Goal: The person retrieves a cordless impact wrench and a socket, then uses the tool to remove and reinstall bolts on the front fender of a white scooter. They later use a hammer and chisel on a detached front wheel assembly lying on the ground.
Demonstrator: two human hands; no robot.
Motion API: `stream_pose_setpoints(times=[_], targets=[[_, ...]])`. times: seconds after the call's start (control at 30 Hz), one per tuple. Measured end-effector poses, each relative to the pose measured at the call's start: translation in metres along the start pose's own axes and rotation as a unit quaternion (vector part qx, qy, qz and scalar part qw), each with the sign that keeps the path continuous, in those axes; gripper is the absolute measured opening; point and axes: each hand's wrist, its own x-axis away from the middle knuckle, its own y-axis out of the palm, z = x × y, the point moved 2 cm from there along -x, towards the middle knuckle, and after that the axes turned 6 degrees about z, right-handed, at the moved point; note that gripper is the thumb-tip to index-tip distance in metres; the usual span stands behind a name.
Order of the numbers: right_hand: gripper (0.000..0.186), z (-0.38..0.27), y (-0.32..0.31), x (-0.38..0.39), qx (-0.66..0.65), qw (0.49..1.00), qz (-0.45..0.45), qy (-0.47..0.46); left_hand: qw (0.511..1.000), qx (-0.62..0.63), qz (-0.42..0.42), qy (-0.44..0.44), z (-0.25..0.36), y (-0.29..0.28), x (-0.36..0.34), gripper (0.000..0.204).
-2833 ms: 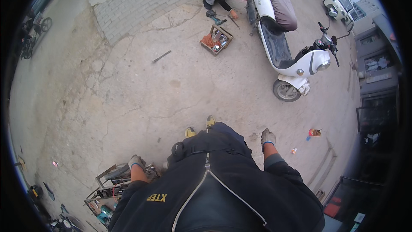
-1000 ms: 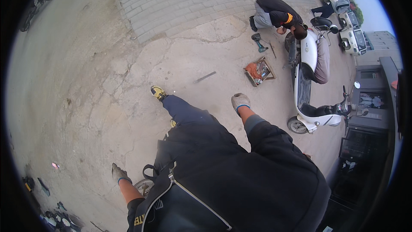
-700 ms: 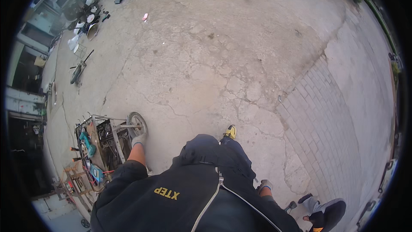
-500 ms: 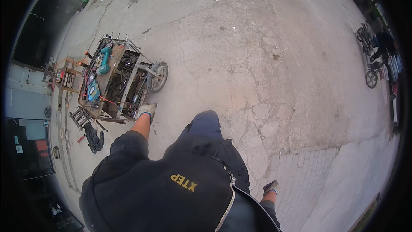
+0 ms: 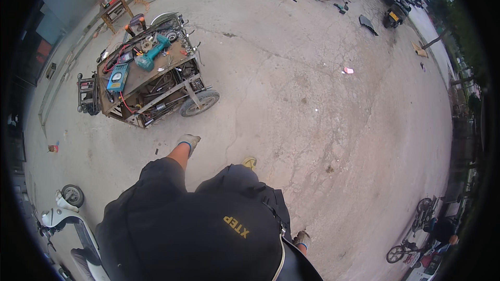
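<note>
From the head camera, the person's left hand [image 5: 188,141] in a grey work glove reaches forward over bare concrete ground [image 5: 323,125], with nothing in it; the fingers look loosely curled and touch nothing, though the glove is too small to tell how far they are spread. The nearest thing to it is the wheeled tool cart [image 5: 143,75], which stands ahead and to the left, apart from the hand; the cart's near rubber wheel [image 5: 199,103] is the part closest to the fingertips. On the cart's top, toward its far edge, lies a teal power drill [image 5: 150,56], and along its left edge a blue meter [image 5: 117,77] with red leads beside it. The right hand [image 5: 301,239], also gloved, hangs low beside the dark jacket [image 5: 208,229]; I cannot tell whether it is clenched or loose. A yellow shoe tip [image 5: 250,163] shows ahead of the knee. A white scooter [image 5: 62,218] stands at the lower left.
</note>
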Motion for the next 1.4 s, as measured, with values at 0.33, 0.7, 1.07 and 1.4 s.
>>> stream_pose_setpoints(times=[0.33,0.7,1.07,1.4], targets=[[0.014,-0.272,0.097,-0.040,0.065,0.997,-0.039,0.001,0.966,-0.037,0.219,0.136,0.184,-0.065,-0.020,0.062],[0.032,-0.638,0.351,-0.106,0.175,0.966,-0.077,-0.175,0.865,0.300,0.107,-0.387,0.027,0.043,-0.020,0.047],[0.065,-0.988,0.612,0.198,0.239,0.766,-0.118,-0.584,0.961,0.113,0.007,-0.252,0.282,0.034,-0.178,0.055],[0.021,-0.998,0.563,0.129,0.087,0.985,-0.106,-0.101,0.945,0.274,0.100,-0.149,0.680,-0.095,-0.391,0.078]])
